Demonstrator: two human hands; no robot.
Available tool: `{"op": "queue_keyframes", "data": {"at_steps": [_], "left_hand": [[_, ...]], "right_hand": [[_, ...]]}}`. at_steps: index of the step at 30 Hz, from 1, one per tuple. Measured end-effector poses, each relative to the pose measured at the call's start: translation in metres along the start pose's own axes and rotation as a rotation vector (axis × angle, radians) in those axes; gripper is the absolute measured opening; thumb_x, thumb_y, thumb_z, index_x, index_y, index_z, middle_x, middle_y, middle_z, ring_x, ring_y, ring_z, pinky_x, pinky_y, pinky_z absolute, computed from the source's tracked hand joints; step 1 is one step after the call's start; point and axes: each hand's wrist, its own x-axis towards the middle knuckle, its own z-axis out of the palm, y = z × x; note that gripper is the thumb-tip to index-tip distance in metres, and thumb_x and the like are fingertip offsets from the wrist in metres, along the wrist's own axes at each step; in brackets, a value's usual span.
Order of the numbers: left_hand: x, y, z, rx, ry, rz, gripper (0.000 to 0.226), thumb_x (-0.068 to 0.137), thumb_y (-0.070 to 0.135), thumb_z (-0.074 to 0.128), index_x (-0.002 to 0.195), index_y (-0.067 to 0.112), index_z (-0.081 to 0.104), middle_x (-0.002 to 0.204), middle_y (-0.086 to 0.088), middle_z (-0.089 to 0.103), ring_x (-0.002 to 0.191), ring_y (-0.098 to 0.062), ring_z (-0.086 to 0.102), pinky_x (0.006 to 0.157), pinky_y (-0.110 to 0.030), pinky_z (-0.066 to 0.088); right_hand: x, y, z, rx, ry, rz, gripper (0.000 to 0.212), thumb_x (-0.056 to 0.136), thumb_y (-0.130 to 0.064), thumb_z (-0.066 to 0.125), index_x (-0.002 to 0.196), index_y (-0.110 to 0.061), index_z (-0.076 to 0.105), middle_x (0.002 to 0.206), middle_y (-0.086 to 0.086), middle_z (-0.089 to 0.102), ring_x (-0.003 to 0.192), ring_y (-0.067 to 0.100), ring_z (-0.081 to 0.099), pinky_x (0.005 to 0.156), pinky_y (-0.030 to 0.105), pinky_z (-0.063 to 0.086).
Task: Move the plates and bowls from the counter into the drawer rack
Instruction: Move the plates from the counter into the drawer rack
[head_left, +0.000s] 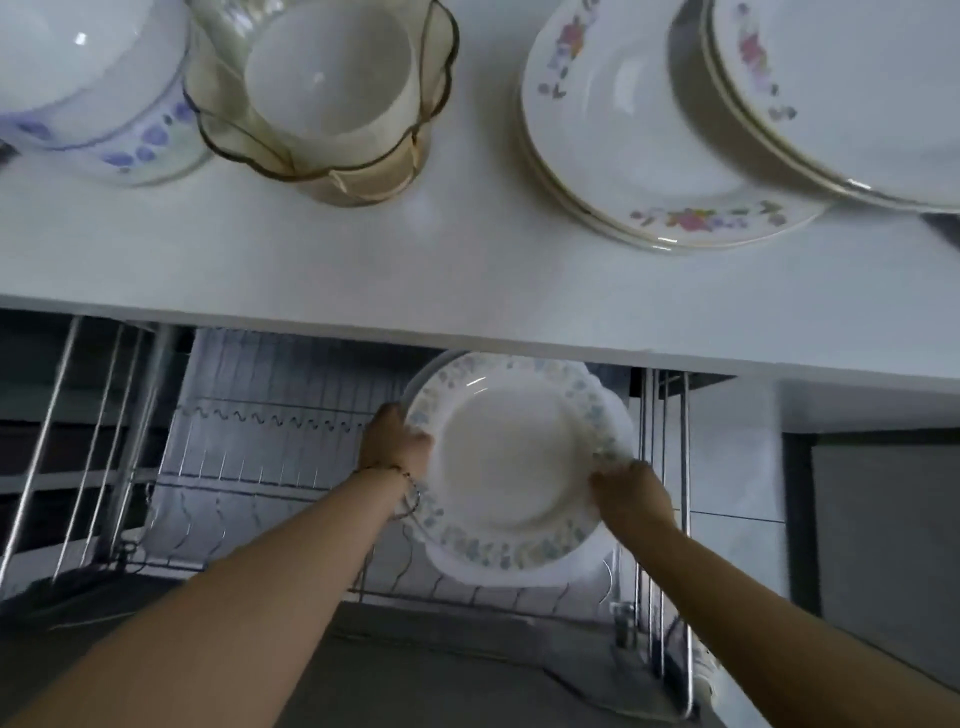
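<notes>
We hold a plate with a pale blue flowered rim (511, 460) between both hands, down in the open drawer below the near edge of the counter (363, 260). Our left grip (397, 439) curls round the plate's left rim, thumb on its face. Our right grip (631, 496) pinches the right rim from the near side. The plate is tilted with its face toward us, over the wire drawer rack (249, 452). Plain white rims of at least one more plate show behind it. We cannot tell whether it already sits between the wires. A thin bracelet (400, 470) circles the left wrist.

On the counter at far left stands a blue-flowered bowl (93, 88). Just beside it is an amber glass bowl (363, 179) with a white bowl (327, 78) nested inside. To the right lie a left stack of pink-flowered plates (660, 130) and a right stack (857, 93), whose edge overlaps the left one.
</notes>
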Motion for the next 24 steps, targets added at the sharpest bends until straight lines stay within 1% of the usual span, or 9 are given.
{"op": "queue_keyframes", "data": {"at_steps": [4, 7, 9, 11, 15, 18, 20, 22, 24], "left_hand": [[0.034, 0.003, 0.022, 0.056, 0.015, -0.004, 0.035, 0.083, 0.01, 0.055, 0.119, 0.007, 0.054, 0.118, -0.014, 0.064, 0.106, -0.034, 0.062, 0.09, -0.038, 0.054], [0.052, 0.01, 0.038, 0.072, -0.002, 0.036, 0.036, 0.083, 0.01, 0.057, 0.119, 0.005, 0.055, 0.12, -0.015, 0.063, 0.108, -0.034, 0.061, 0.089, -0.037, 0.052], [0.06, 0.015, 0.049, 0.05, -0.021, 0.051, 0.037, 0.082, 0.01, 0.059, 0.119, 0.005, 0.055, 0.121, -0.015, 0.063, 0.109, -0.034, 0.061, 0.087, -0.034, 0.05], [0.066, 0.017, 0.056, 0.026, -0.039, 0.057, 0.04, 0.081, 0.012, 0.061, 0.121, 0.008, 0.058, 0.121, -0.013, 0.064, 0.11, -0.032, 0.061, 0.087, -0.033, 0.05], [0.075, 0.018, 0.062, -0.033, -0.003, 0.097, 0.039, 0.078, 0.013, 0.065, 0.117, 0.008, 0.062, 0.117, -0.013, 0.067, 0.108, -0.031, 0.063, 0.087, -0.034, 0.051], [0.073, 0.012, 0.061, -0.026, 0.023, 0.178, 0.038, 0.082, 0.016, 0.061, 0.119, 0.007, 0.06, 0.12, -0.018, 0.062, 0.1, -0.031, 0.063, 0.077, -0.03, 0.048], [0.067, 0.003, 0.063, 0.005, 0.029, 0.177, 0.033, 0.087, 0.017, 0.055, 0.118, 0.005, 0.058, 0.119, -0.022, 0.058, 0.088, -0.027, 0.06, 0.073, -0.028, 0.046], [0.058, -0.009, 0.067, 0.04, 0.015, 0.137, 0.032, 0.09, 0.012, 0.047, 0.121, 0.008, 0.056, 0.119, -0.022, 0.057, 0.086, -0.028, 0.06, 0.073, -0.029, 0.05], [0.049, -0.018, 0.072, 0.027, -0.028, 0.145, 0.041, 0.088, 0.007, 0.042, 0.126, 0.018, 0.053, 0.119, -0.018, 0.058, 0.091, -0.03, 0.063, 0.076, -0.032, 0.054]], "right_hand": [[0.033, 0.001, 0.023, -0.026, 0.04, 0.043, 0.034, 0.094, -0.018, 0.045, 0.113, 0.006, 0.059, 0.114, 0.023, 0.063, 0.106, 0.036, 0.06, 0.077, 0.031, 0.043], [0.046, 0.001, 0.028, -0.074, 0.125, 0.058, 0.027, 0.093, -0.007, 0.043, 0.104, 0.004, 0.064, 0.107, 0.023, 0.066, 0.092, 0.035, 0.062, 0.071, 0.031, 0.044], [0.054, 0.002, 0.028, -0.092, 0.198, 0.047, 0.027, 0.091, -0.004, 0.042, 0.101, 0.001, 0.066, 0.105, 0.023, 0.068, 0.096, 0.036, 0.065, 0.073, 0.031, 0.047], [0.06, 0.006, 0.029, -0.006, 0.24, 0.052, 0.026, 0.088, -0.004, 0.045, 0.106, 0.0, 0.063, 0.106, 0.022, 0.068, 0.098, 0.036, 0.064, 0.077, 0.033, 0.049], [0.062, 0.017, 0.037, 0.15, 0.278, 0.026, 0.029, 0.083, -0.001, 0.046, 0.112, -0.002, 0.053, 0.104, 0.019, 0.063, 0.09, 0.033, 0.059, 0.07, 0.03, 0.046], [0.055, 0.022, 0.044, 0.167, 0.284, 0.001, 0.027, 0.082, 0.006, 0.048, 0.109, 0.003, 0.053, 0.104, 0.016, 0.058, 0.096, 0.03, 0.053, 0.078, 0.025, 0.044], [0.047, 0.023, 0.049, 0.208, 0.27, 0.071, 0.037, 0.083, 0.003, 0.051, 0.12, -0.003, 0.052, 0.119, 0.016, 0.056, 0.102, 0.029, 0.056, 0.09, 0.031, 0.049], [0.042, 0.022, 0.055, 0.267, 0.238, 0.146, 0.045, 0.084, 0.001, 0.052, 0.126, -0.013, 0.049, 0.125, 0.018, 0.055, 0.09, 0.027, 0.058, 0.085, 0.033, 0.052], [0.041, 0.02, 0.057, 0.289, 0.21, 0.135, 0.046, 0.081, 0.004, 0.05, 0.121, -0.017, 0.051, 0.123, 0.017, 0.056, 0.084, 0.027, 0.057, 0.082, 0.033, 0.051]]}}
